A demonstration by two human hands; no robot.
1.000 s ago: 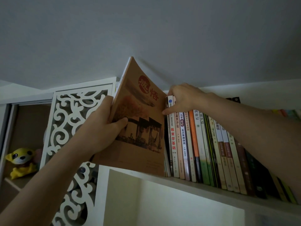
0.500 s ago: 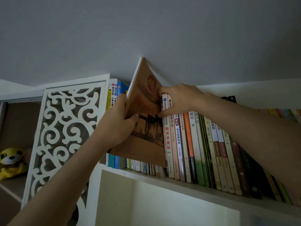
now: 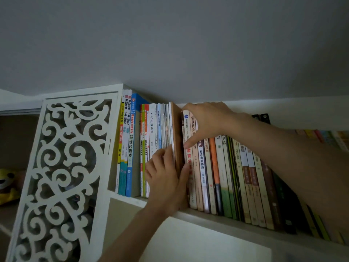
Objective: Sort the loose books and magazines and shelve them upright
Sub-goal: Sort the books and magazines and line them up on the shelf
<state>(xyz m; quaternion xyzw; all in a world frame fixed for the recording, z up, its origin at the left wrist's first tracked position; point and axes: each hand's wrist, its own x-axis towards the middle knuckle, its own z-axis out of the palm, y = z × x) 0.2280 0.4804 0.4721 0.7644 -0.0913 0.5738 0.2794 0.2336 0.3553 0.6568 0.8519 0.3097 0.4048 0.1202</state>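
Observation:
A thin brown-covered book (image 3: 177, 137) stands upright in the row on the top white shelf (image 3: 207, 214), slid in between thin magazines (image 3: 162, 127) on its left and upright books (image 3: 213, 167) on its right. My left hand (image 3: 166, 178) grips the brown book's lower front edge, thumb on its right side and fingers on its left. My right hand (image 3: 207, 121) rests on the tops of the books to the right, thumb pressing their spines and holding them aside.
A white carved lattice panel (image 3: 62, 167) stands left of the shelf. Behind it sits a yellow plush toy (image 3: 7, 184) in a side compartment. Tall blue and yellow workbooks (image 3: 126, 144) fill the row's left end. The ceiling is close above.
The brown book, earlier tilted with its cover showing, has been pushed into the gap and now stands upright. My left hand slid down to its lower edge; my right hand stayed on the neighbouring books.

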